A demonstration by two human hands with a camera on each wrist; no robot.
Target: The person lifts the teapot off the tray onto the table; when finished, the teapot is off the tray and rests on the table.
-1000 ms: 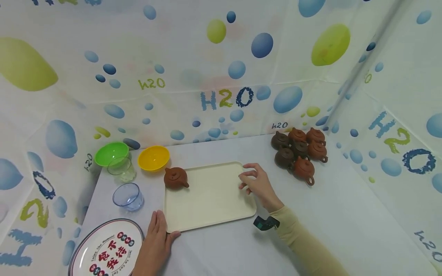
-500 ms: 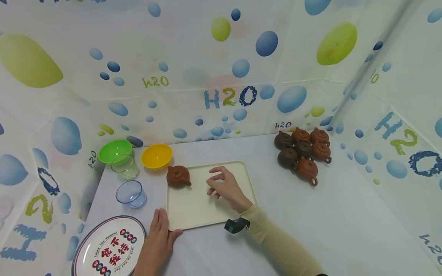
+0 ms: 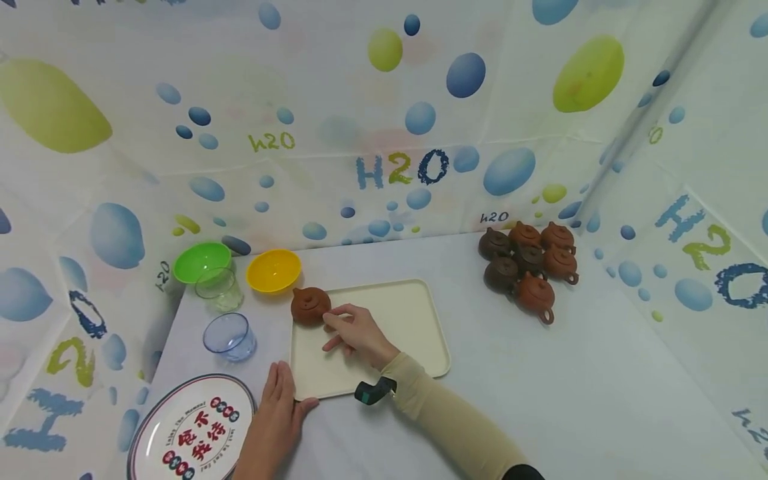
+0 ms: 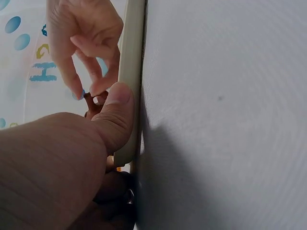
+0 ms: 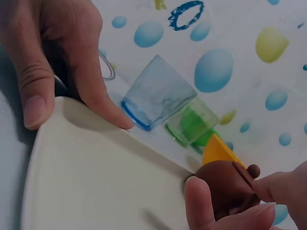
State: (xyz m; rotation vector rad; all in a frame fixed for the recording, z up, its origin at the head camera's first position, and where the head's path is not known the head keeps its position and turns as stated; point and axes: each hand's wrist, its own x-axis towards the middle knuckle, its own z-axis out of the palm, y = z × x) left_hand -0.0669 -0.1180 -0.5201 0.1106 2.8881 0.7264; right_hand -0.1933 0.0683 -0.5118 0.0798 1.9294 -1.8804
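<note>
A reddish-brown clay teapot [image 3: 310,307] stands on the far-left corner of a cream tray [image 3: 408,327]. My right hand [image 3: 360,337] is over the tray, beside the teapot's handle side. Its fingertips are right at the handle [image 4: 91,104] in the left wrist view. In the right wrist view its fingers are bent but spread apart around that side of the teapot. My left hand [image 3: 275,410] rests at the tray's near-left corner. Its straight fingers lie along the left edge, and the thumb [image 4: 117,115] presses against the near edge.
Several brown and dark teapots [image 3: 530,263] cluster at the back right. Left of the tray are a yellow bowl [image 3: 273,271], a green bowl [image 3: 203,261], a clear greenish glass [image 3: 219,291] and a bluish glass [image 3: 231,338]. A printed white plate [image 3: 192,433] lies front left.
My right hand has moved left across the tray, from its right edge to the teapot's handle. My left hand stays at the tray corner. The head view has shifted slightly.
</note>
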